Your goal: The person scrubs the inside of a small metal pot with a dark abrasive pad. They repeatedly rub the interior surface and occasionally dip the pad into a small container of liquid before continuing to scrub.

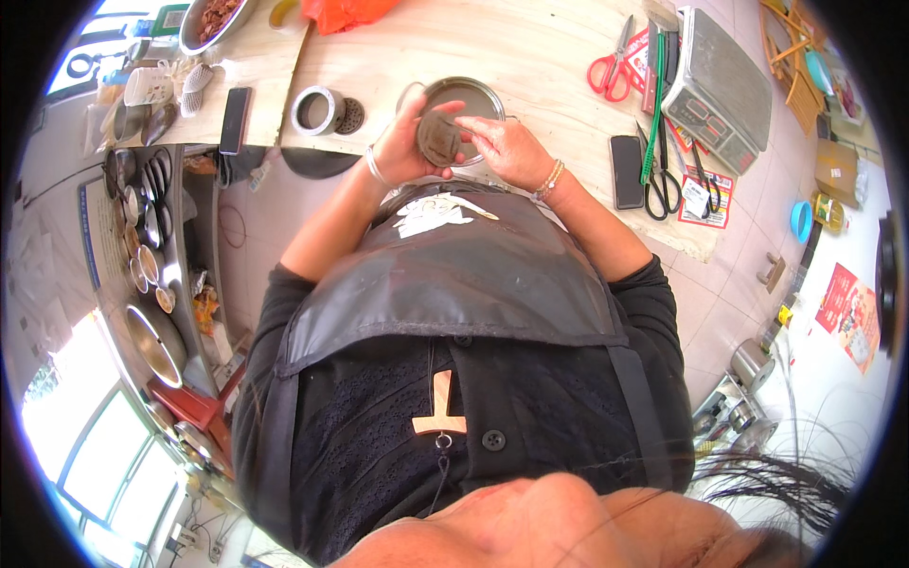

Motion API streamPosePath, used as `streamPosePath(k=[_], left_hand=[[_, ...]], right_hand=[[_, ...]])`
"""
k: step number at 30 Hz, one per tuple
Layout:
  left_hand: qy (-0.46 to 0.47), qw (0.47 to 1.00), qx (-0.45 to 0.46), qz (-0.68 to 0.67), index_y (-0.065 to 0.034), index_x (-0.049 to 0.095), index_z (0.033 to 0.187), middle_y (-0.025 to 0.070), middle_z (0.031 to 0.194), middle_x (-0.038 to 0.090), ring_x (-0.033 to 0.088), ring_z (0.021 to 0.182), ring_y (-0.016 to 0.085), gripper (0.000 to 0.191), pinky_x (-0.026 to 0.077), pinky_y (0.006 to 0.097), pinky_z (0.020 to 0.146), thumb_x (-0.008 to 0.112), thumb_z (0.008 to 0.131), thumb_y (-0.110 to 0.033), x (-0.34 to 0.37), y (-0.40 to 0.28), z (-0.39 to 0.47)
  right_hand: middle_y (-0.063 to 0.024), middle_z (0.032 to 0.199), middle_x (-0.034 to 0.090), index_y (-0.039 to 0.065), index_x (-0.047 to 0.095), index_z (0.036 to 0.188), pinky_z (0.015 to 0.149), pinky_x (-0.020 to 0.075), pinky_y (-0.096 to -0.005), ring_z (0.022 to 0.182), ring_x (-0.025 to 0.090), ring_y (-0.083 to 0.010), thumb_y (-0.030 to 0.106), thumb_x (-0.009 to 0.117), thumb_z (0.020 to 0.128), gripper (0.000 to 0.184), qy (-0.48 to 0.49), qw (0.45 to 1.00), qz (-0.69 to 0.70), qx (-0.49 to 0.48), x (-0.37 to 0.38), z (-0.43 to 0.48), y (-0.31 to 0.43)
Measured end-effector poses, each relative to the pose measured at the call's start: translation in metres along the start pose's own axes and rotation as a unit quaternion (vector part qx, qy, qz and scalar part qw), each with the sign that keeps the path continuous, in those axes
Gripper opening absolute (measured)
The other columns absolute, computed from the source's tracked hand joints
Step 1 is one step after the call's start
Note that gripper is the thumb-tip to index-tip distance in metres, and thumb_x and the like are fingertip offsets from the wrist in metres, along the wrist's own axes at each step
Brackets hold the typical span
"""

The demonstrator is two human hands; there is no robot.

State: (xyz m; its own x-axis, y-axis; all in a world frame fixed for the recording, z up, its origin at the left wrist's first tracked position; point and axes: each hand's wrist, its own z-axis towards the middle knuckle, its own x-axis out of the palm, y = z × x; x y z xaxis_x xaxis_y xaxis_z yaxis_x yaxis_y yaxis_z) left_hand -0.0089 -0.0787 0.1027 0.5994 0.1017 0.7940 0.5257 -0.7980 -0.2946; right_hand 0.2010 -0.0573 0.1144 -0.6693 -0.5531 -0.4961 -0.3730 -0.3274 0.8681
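My left hand [403,145] holds a round, dark grey-brown disc [439,138] upright between thumb and fingers. At its upper right edge, my right hand [511,148] has its fingertips around a small, thin item that is too small to name. Behind both hands a round metal pan [490,92] rests on the wooden table. To the left stand a metal ring-shaped part [317,111] and, touching it, a dark perforated disc [350,116].
A phone [235,121] lies at the table's left edge. On the right are another phone [626,172], red-handled scissors [609,77], black-handled scissors [663,192] and a metal scale [721,85]. A bowl of meat [213,25] and a red plastic bag [348,14] sit at the far side.
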Motion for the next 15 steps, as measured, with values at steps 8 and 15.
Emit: streamPosePath(k=[8,15], left_hand=[[0.117,0.993,-0.012,0.008,-0.0171,0.052,0.122,0.0135,0.090,0.061,0.050,0.058,0.019,0.075,0.033,0.0229,0.040,0.032,0.083,-0.078,-0.005,-0.001,-0.001],[0.110,0.994,0.001,-0.016,-0.0128,0.053,0.118,0.0135,0.090,0.053,0.040,0.054,0.014,0.073,0.024,0.0208,0.039,0.030,0.085,-0.074,0.008,0.008,-0.001]], right_hand=[[-0.0132,0.092,0.069,0.004,0.059,0.117,0.069,0.0528,-0.0346,0.075,0.067,-0.0266,0.007,0.049,0.090,0.029,-0.042,0.998,0.040,-0.038,0.005,0.000,0.005],[-0.0109,0.084,0.070,0.005,0.059,0.118,0.062,0.0522,-0.0348,0.070,0.067,-0.0257,0.011,0.048,0.091,0.030,-0.041,0.997,-0.051,-0.037,0.001,-0.003,0.010]])
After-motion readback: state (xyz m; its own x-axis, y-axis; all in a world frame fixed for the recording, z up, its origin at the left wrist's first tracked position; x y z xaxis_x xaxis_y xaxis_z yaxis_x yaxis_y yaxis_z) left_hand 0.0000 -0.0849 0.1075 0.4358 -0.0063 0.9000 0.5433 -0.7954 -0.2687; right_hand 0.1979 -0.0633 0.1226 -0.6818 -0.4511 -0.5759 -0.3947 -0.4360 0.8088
